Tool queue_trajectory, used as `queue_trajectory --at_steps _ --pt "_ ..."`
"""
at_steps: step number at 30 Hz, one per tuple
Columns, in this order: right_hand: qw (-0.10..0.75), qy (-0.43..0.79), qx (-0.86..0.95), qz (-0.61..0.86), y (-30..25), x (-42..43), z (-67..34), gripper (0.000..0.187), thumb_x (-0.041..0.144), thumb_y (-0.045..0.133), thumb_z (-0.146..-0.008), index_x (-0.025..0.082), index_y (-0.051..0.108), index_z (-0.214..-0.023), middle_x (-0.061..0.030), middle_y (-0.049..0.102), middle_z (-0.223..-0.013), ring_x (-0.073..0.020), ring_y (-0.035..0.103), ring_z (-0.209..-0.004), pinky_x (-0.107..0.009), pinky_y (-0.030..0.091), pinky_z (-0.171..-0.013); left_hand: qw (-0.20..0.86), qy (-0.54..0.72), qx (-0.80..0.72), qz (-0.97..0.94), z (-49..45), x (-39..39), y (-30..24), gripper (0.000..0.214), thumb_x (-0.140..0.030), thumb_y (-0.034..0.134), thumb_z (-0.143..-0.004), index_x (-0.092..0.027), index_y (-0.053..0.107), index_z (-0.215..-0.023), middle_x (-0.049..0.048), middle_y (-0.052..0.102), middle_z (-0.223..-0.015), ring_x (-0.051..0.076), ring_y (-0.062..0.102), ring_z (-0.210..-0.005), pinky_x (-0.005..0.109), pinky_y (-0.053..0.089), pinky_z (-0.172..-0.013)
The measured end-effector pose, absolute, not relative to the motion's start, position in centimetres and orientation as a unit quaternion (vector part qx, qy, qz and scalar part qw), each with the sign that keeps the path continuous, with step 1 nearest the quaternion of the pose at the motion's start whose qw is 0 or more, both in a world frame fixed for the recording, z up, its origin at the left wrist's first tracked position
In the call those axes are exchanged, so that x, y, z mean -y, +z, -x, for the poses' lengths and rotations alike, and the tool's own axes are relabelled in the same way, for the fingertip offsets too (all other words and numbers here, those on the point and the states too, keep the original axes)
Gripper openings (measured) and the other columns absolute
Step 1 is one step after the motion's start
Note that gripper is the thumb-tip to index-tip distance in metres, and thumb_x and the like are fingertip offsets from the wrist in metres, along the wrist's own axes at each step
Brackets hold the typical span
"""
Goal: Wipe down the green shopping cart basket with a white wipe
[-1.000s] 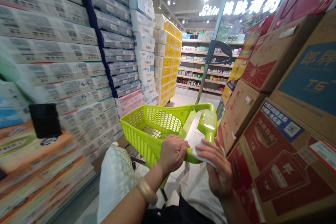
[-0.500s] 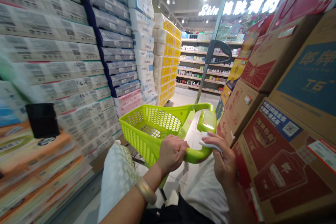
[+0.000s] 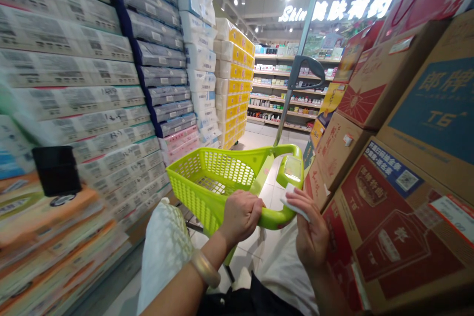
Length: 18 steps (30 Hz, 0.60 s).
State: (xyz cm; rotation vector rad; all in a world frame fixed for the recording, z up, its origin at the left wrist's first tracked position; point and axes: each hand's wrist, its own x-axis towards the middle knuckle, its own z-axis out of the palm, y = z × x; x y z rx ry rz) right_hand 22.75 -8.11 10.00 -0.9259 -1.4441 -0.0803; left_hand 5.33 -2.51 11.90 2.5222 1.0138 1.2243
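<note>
A lime-green shopping cart (image 3: 207, 207) with a perforated basket stands in front of me, its inside showing only the slotted floor. My left hand (image 3: 242, 215) is wrapped around the near bar of its handle (image 3: 276, 218). At the handle's right corner, my right hand (image 3: 309, 224) presses a folded white tissue (image 3: 294, 201) against the green plastic, fingers stretched along it. Just beyond the tissue, a small clear-topped panel (image 3: 292, 168) sits on the handle.
Stacked white packs (image 3: 89, 64) and yellow-and-white packs (image 3: 233, 84) line the left. Cardboard cartons (image 3: 400, 237) crowd the right. A metal post with a grey handle (image 3: 307, 71) rises ahead, before product shelves (image 3: 274, 81). A black holder (image 3: 57, 170) sits on orange packs at left.
My right hand has slid slightly left with the tissue, which is now tilted more steeply. The left hand keeps its hold on the handle.
</note>
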Motion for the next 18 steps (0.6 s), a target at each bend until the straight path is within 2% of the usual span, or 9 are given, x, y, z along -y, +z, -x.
queue_trajectory --at_steps 4,7,10,12,15,18 --pt "0.647 -0.133 0.642 0.389 7.9 10.0 -20.0 0.036 0.01 0.047 -0.089 0.027 0.066 -0.114 -0.0086 0.065 -0.114 -0.0285 0.057 -0.116 -0.052 0.05 -0.095 0.074 0.406 -0.338 -0.846 -5.3 2.5 11.8 0.057 -0.033 0.023 -0.099 -0.021 0.066 -0.065 0.0032 0.067 -0.063 0.016 0.061 -0.065 0.032 0.038 -0.068" --pt "0.627 -0.178 0.649 0.393 7.1 9.7 -19.9 0.041 0.013 0.052 -0.089 0.029 0.063 -0.125 -0.0098 0.06 -0.113 -0.0281 0.056 -0.111 -0.049 0.053 -0.089 0.075 0.4 -0.334 -0.85 -5.1 2.5 11.9 0.057 -0.033 0.022 -0.1 -0.021 0.065 -0.064 0.0028 0.067 -0.063 0.016 0.061 -0.065 0.032 0.038 -0.068" --pt "0.66 -0.19 0.587 0.43 6.8 8.6 -20.8 0.045 0.018 0.053 -0.091 0.027 0.056 -0.135 -0.0115 0.055 -0.113 -0.0276 0.058 -0.104 -0.047 0.055 -0.085 0.075 0.397 -0.335 -0.851 -5.1 2.5 12.0 0.055 -0.032 0.023 -0.099 -0.021 0.066 -0.065 0.0024 0.067 -0.063 0.016 0.061 -0.065 0.032 0.038 -0.068" --pt "0.681 -0.178 0.55 0.45 6.5 8.3 -20.7 0.047 0.017 0.051 -0.092 0.028 0.054 -0.138 -0.0127 0.053 -0.119 -0.0296 0.057 -0.11 -0.051 0.054 -0.089 0.077 0.394 -0.341 -0.85 -5.1 2.5 12.0 0.056 -0.032 0.023 -0.099 -0.021 0.066 -0.065 0.0029 0.067 -0.063 0.016 0.06 -0.065 0.032 0.039 -0.068" --pt "0.657 -0.168 0.595 0.432 5.1 8.9 -19.2 0.051 0.014 0.047 -0.093 0.029 0.049 -0.141 -0.0128 0.049 -0.137 -0.0345 0.048 -0.129 -0.059 0.05 -0.098 0.073 0.393 -0.345 -0.849 -5.2 2.5 11.9 0.058 -0.033 0.022 -0.099 -0.021 0.066 -0.064 0.0034 0.066 -0.062 0.016 0.06 -0.064 0.031 0.039 -0.068" --pt "0.609 -0.212 0.654 0.396 3.4 9.3 -18.2 0.055 0.009 0.05 -0.091 0.028 0.048 -0.142 -0.0076 0.049 -0.145 -0.0302 0.039 -0.14 -0.052 0.048 -0.107 0.068 0.395 -0.337 -0.852 -5.2 2.4 11.8 0.057 -0.033 0.022 -0.099 -0.021 0.066 -0.064 0.0028 0.065 -0.061 0.015 0.06 -0.063 0.031 0.039 -0.067"
